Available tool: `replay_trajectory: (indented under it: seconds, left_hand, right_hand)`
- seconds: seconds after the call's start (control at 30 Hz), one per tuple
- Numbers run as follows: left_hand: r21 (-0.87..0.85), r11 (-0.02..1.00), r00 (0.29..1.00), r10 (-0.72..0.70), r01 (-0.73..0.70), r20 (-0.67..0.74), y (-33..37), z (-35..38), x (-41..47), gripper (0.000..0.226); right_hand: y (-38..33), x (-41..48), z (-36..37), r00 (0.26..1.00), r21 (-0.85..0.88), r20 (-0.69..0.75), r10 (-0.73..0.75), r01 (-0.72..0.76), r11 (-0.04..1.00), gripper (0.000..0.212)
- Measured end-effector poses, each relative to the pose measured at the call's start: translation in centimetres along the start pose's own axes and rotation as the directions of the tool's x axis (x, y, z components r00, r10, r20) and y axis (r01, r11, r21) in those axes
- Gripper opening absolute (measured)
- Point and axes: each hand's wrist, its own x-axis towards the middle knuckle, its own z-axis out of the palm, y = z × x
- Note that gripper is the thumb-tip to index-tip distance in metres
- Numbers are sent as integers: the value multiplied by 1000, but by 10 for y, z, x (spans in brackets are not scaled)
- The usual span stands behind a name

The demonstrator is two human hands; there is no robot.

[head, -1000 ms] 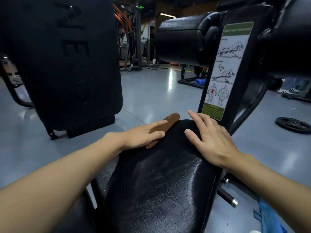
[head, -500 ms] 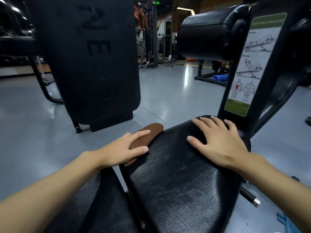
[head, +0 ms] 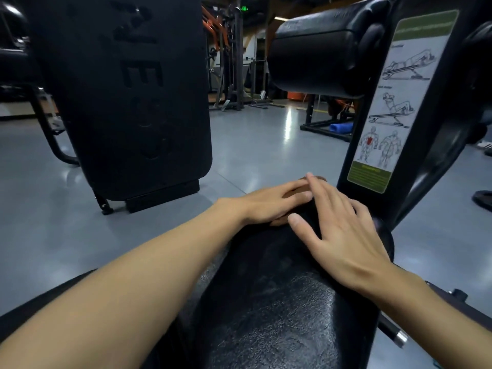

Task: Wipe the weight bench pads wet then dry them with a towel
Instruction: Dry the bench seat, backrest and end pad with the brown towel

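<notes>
- Count: 2 bare hands, 1 brown cloth (head: 320, 179), 1 black bench pad (head: 266, 310) under both hands, 1 black roller pad (head: 316, 49) higher up at the far end.
- 1 instruction label (head: 396, 102) is seen on the upright frame to the right; 2 exercise drawings and 2 muscle figures are printed on it above a green strip.
- 1 big black upholstered panel (head: 119, 89) stands on the grey floor (head: 266, 150) to the left, well apart from the bench; embossed letters on it can't be read fully.
- 1 blue roll (head: 342, 127) lies on a frame base in the bkgd; racks are seen further back, too dim for detail.
- 1 chrome-tipped pin (head: 396, 335) sticks out beside the pad's right edge.
- The cloth is placed at the pad's far left edge, mostly covered by the left hand; only a tip beyond the fingertips and a strip between fingers are visible.
- L: left hand (head: 269, 206) is laid flat on the cloth, fingers straight and close together, pressed down, nothing pinched; forearm is stretched in from lower left.
- R: right hand (head: 343, 235) is laid palm-down on the pad, fingers spread, thumb out to the left; its index fingertip is crossed over the left fingertips. Nothing is gripped.
</notes>
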Motion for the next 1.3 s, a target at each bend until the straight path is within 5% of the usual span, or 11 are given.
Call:
replay_trajectory:
  seconds: [0.37,0.67,0.77,0.87,0.97,1.07,1.3]
  left_hand:
    - [179,961,978,-207,210,-38,-23,-8,-68,63]
    - [90,819,812,-536,567,-230,-40,8,-190,62]
    - [279,697,750,-609,661,-258,-23,20,-205,74]
    - [439,595,729,-631,673,-263,-4,20,-213,78]
    - [295,691,750,-580,660,-318,1,6,-211,67]
    - [32,818,743,-503,574,-442,-8,6,-196,62]
    - [-80,781,671,-580,620,-463,-12,34,-177,64]
  right_hand:
    - [-2,-3,-5,996,-85,74,42,-36,996,80]
    - [-5,-2,-6,988,-188,142,61,-34,982,69]
    - [-19,-4,-9,984,-311,152,89,-38,950,70]
    - [-62,-14,-2,982,-212,173,-70,106,971,72]
    - [-87,-22,14,932,-127,309,-188,236,963,64]
    - [-81,-19,16,938,-79,309,-155,188,979,64]
    - [-83,-20,17,940,-75,295,-171,201,977,65]
